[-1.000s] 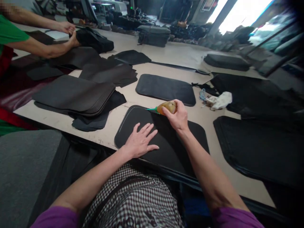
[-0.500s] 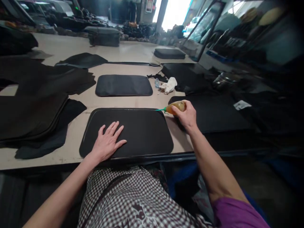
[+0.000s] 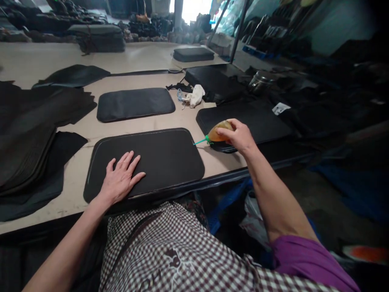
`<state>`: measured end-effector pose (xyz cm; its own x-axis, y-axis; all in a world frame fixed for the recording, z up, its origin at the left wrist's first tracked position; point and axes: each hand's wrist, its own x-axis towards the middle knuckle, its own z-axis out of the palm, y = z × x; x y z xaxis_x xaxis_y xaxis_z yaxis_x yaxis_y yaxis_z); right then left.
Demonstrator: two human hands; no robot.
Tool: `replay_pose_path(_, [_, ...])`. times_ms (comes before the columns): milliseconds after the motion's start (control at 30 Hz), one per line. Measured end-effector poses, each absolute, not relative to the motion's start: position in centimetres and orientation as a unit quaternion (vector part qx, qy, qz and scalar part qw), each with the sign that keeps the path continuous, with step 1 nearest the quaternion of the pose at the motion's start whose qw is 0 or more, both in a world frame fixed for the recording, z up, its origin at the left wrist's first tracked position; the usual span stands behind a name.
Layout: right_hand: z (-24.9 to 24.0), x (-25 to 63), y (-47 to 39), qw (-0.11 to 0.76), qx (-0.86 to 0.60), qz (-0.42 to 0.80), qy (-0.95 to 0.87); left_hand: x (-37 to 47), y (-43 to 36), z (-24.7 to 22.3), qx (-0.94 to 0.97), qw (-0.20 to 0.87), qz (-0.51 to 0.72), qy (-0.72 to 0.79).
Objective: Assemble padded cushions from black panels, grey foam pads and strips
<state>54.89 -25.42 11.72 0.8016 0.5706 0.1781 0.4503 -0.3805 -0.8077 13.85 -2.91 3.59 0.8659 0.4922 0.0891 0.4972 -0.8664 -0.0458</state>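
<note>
A black rounded-corner panel [image 3: 164,158] lies flat at the table's front edge, with a thin pale line of glue along its left and far edges. My left hand [image 3: 120,178] rests on the panel's left part, fingers spread. In my right hand [image 3: 240,136] is a squeeze bottle of amber glue [image 3: 219,132], tilted, fingers wrapped round it. Its thin green nozzle [image 3: 200,141] points left, the tip at the panel's right edge near the far right corner. Beyond lies a second dark panel [image 3: 135,104].
Stacks of black sheets lie on the left [image 3: 24,150]. More black panels [image 3: 243,121] are piled on the right, under and beside my right hand. A crumpled white cloth [image 3: 197,96] and a metal jar [image 3: 260,81] sit farther back. The table edge [image 3: 225,180] runs before me.
The nozzle tip has moved from the panel's far edge round the far right corner onto its right edge. My left hand stays spread on the panel. The camera view has turned right.
</note>
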Motion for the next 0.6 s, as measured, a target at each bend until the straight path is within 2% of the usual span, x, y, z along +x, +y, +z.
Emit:
replay_pose_path(333, [11.8, 52.4, -31.7, 0.470, -0.812, 0.186, -0.292, 13.8, -2.7, 3.5, -0.966, 0.033, -0.025, -0.257])
replay_pose_path(600, [10.4, 49.1, -35.1, 0.498, -0.801, 0.234, -0.233, 13.7, -2.4, 3.0, -0.965, 0.018, -0.031, -0.258])
